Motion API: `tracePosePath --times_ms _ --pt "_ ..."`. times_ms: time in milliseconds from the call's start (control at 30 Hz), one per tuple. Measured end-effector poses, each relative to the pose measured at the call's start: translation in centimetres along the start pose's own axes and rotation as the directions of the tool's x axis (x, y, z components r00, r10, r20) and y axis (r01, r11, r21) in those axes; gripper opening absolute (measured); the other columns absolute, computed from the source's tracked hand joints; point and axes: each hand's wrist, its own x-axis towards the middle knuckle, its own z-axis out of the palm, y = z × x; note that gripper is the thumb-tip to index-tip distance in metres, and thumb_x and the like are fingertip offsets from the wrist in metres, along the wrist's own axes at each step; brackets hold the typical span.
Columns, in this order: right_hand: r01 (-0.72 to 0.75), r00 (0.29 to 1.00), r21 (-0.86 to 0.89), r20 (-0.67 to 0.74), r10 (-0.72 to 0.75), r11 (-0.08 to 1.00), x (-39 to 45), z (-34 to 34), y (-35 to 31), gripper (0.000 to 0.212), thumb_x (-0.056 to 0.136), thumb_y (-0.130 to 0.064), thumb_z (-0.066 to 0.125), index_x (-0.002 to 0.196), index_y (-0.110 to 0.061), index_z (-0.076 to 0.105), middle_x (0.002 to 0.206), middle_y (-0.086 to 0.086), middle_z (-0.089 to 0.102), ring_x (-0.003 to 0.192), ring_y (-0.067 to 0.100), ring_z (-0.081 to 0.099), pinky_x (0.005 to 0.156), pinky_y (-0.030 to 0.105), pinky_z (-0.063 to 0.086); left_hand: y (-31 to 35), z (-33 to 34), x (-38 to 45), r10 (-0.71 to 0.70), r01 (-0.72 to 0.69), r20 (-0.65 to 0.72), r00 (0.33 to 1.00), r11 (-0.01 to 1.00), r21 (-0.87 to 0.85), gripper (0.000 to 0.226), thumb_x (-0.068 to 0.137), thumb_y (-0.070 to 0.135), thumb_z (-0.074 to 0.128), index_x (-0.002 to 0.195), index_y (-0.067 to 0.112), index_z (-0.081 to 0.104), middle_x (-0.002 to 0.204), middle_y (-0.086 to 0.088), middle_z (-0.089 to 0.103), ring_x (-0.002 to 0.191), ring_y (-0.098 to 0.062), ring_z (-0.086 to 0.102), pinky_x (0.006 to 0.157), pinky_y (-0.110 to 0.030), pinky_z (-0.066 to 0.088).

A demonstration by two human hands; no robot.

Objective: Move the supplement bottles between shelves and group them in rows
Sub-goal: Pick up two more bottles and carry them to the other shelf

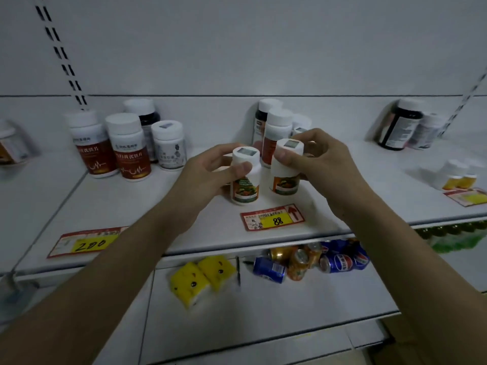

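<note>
Two small white supplement bottles with green and orange labels are side by side at the middle of the white shelf [137,206]. My left hand [210,169] grips the left bottle [245,189] near its cap. My right hand [319,156] grips the right bottle [286,180], which is tilted slightly. Behind them, against the back wall, stand a red-labelled bottle [276,135] and a dark bottle [261,122], partly hidden by my hands.
A group of red-labelled, dark and white bottles [129,146] stands at the back left. A dark bottle [400,127] and small orange-labelled bottles [458,177] are at the right. Price tags [272,217] lie on the shelf front. The lower shelf holds drink cans [316,259] and yellow packs [203,277].
</note>
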Motion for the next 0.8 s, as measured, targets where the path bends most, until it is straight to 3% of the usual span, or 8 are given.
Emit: tracePosePath --times_ms 67,167,333,467,567,633,800 --pt "0.049 0.997 0.006 0.055 -0.050 0.999 0.7 0.4 0.9 0.034 0.076 -0.038 0.078 0.102 -0.025 0.061 0.102 -0.013 0.071 0.092 0.002 0.069 0.071 0.020 0.057 -0.4 0.1 0.3 0.004 -0.002 -0.034 0.999 0.999 0.049 0.032 0.079 0.031 0.072 0.108 0.040 0.065 0.116 0.009 0.071 0.108 -0.013 0.067 0.089 -0.036 0.057" --pt "0.097 0.987 0.045 0.126 -0.102 0.994 1.0 0.9 2.1 0.039 0.075 -0.042 0.077 0.104 -0.024 0.059 0.104 -0.017 0.072 0.093 0.000 0.069 0.068 0.013 0.055 -0.6 0.2 0.3 0.014 -0.011 -0.032 0.999 0.995 0.098 0.034 0.072 0.038 0.073 0.105 0.043 0.067 0.117 0.009 0.070 0.107 -0.012 0.067 0.087 -0.042 0.058" --pt "0.092 0.970 0.121 0.214 -0.117 0.988 1.0 0.6 3.2 0.045 0.072 -0.051 0.075 0.107 -0.028 0.058 0.108 -0.015 0.072 0.096 0.007 0.071 0.073 0.025 0.060 -0.7 0.0 0.1 0.030 -0.032 0.012 0.999 0.988 0.154 0.046 0.075 0.040 0.069 0.120 0.031 0.062 0.122 0.008 0.068 0.109 -0.011 0.066 0.087 -0.036 0.058" --pt "0.145 0.966 0.080 0.205 -0.159 0.986 0.9 0.8 3.3 0.044 0.077 -0.054 0.068 0.111 -0.029 0.057 0.112 -0.016 0.070 0.101 0.004 0.068 0.078 0.025 0.059 -0.7 0.2 0.1 0.057 -0.059 0.016 0.998 0.982 0.181 0.040 0.074 0.043 0.068 0.113 0.036 0.062 0.116 0.014 0.070 0.108 -0.005 0.066 0.081 -0.022 0.056" --pt "0.145 0.957 0.073 0.242 -0.159 0.987 0.6 0.6 3.3 0.033 0.091 -0.056 0.051 0.113 -0.033 0.060 0.112 -0.020 0.068 0.102 -0.003 0.065 0.078 0.020 0.057 -0.6 0.3 -0.1 0.069 -0.074 0.032 0.997 0.978 0.196 0.034 0.079 0.045 0.065 0.113 0.039 0.060 0.115 0.015 0.070 0.108 -0.003 0.065 0.082 -0.018 0.054" --pt "0.128 0.959 0.083 0.245 -0.145 0.988 0.6 0.3 3.3 0.029 0.099 -0.051 0.041 0.111 -0.037 0.063 0.110 -0.024 0.067 0.102 -0.007 0.063 0.083 0.021 0.054 -0.5 0.3 -0.3 0.083 -0.089 0.042 0.996 0.976 0.196 0.029 0.085 0.043 0.060 0.114 0.037 0.060 0.117 0.015 0.070 0.109 -0.004 0.065 0.084 -0.019 0.053" --pt "0.115 0.955 0.102 0.263 -0.138 0.988 0.6 0.2 3.2 0.022 0.101 -0.036 0.044 0.105 -0.035 0.065 0.108 -0.022 0.068 0.103 -0.003 0.063 0.088 0.026 0.051 -0.5 0.4 -0.4 0.086 -0.095 0.051 0.995 0.974 0.204 0.030 0.087 0.041 0.055 0.116 0.035 0.060 0.116 0.015 0.070 0.109 -0.006 0.065 0.089 -0.021 0.053"
